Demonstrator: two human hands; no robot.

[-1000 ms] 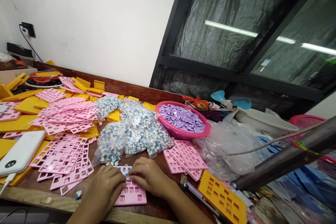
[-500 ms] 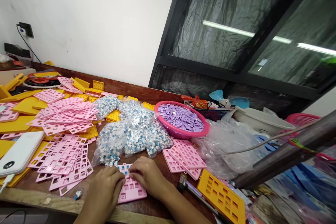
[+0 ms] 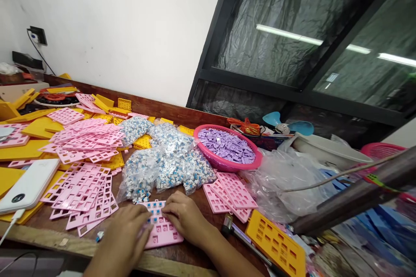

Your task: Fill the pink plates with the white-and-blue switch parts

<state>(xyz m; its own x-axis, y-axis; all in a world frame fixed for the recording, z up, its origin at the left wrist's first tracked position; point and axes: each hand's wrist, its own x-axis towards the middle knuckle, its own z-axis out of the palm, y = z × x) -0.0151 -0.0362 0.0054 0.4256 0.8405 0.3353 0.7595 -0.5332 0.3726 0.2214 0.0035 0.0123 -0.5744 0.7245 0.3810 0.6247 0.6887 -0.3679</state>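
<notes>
A pink plate with square holes [image 3: 167,238] lies near the table's front edge, small blue-and-white key switches [image 3: 154,205] sitting in its far-left holes. My left hand [image 3: 125,231] is at the plate's left edge, fingers bent over it and somewhat blurred. Across from it, my right hand [image 3: 185,216] curls around the plate's right side, thumb low over the holes. Whether a loose switch is between the fingers of either hand is hidden. Just beyond the plate lie clear bags full of the same switches [image 3: 139,171]. One loose switch [image 3: 99,236] rests left of my left hand.
Pink plates [image 3: 81,186] and yellow panels are piled at the left beside a white power bank [image 3: 30,186]. A pink basket [image 3: 224,165] holds purple pieces. More pink plates [image 3: 235,190], a yellow panel [image 3: 276,242] and a black-handled tool [image 3: 227,225] lie right of my right arm.
My left hand has shifted a little left and toward me, showing more of the blue switches in the plate. My right hand stays at the plate's right side. The view has turned slightly.
</notes>
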